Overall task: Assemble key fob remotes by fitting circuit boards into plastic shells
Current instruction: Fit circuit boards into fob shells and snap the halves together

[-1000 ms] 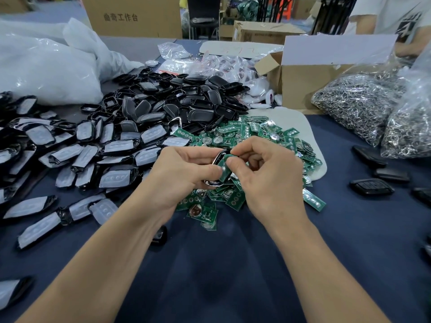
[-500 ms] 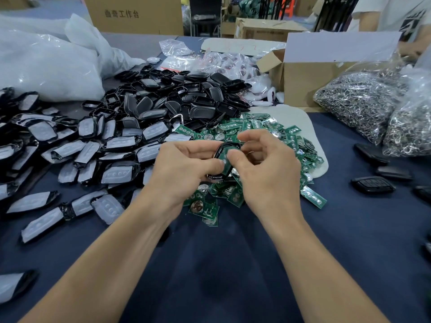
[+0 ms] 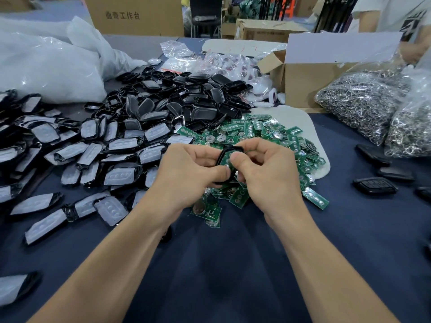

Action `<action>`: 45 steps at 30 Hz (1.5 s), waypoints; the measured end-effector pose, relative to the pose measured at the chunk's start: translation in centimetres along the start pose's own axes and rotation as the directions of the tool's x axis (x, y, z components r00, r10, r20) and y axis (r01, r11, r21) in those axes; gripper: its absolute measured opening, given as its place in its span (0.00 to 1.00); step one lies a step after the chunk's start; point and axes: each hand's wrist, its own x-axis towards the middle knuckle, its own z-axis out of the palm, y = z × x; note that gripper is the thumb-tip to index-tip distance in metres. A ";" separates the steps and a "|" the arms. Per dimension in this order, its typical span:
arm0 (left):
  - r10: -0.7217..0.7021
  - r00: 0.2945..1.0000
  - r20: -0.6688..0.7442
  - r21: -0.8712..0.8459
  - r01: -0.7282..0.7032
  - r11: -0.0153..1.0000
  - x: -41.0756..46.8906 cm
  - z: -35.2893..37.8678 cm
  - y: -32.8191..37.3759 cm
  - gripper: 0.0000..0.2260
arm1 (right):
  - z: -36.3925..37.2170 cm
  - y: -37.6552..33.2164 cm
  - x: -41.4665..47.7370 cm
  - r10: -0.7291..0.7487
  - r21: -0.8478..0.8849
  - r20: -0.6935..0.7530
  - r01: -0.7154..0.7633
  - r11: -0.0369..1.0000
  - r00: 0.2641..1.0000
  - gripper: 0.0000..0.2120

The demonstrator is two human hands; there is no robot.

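At the centre of the tabletop [image 3: 233, 264], over the near edge of the pile of green circuit boards [image 3: 256, 134], you hold one black shell [image 3: 231, 149] between both hands. Your left hand [image 3: 189, 173] has a closed grip on the shell: the fingers curl behind its left side and the thumb presses against its lower rim. Your right hand [image 3: 268, 176] also has a closed grip on it: the fingers curl behind its upper right side and the thumb lies across its open face. A green circuit board [image 3: 224, 161] shows inside the shell's rim, between your two thumbs. Whether the board is fully seated cannot be told.

Beyond the board pile lies a heap of empty black shells [image 3: 186, 99]. To your left, film-covered shell halves [image 3: 93, 148] spread across the cloth. To your right, several closed key fobs [image 3: 374, 185] lie apart from the piles. Clear bags of metal rings [image 3: 363, 106] stand behind them, beside an open cardboard box [image 3: 307, 87]. A large white plastic bag [image 3: 46, 71] sits at the far left.
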 end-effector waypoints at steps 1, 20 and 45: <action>-0.005 1.000 -0.010 -0.003 0.005 1.000 0.0 0.0 0.0 0.13 | 0.0 0.0 0.0 0.016 0.018 0.009 -0.016 1.000 1.000 0.06; -0.072 0.978 -0.196 -0.114 0.050 0.992 0.4 -1.1 1.1 0.14 | 0.6 -0.4 -0.5 0.003 0.044 0.025 -0.004 0.999 1.000 0.07; -0.245 0.792 -0.560 -0.456 -0.047 0.889 1.6 -7.9 1.3 0.06 | 7.0 -2.1 -1.7 -0.178 -0.454 0.362 0.339 0.824 0.915 0.12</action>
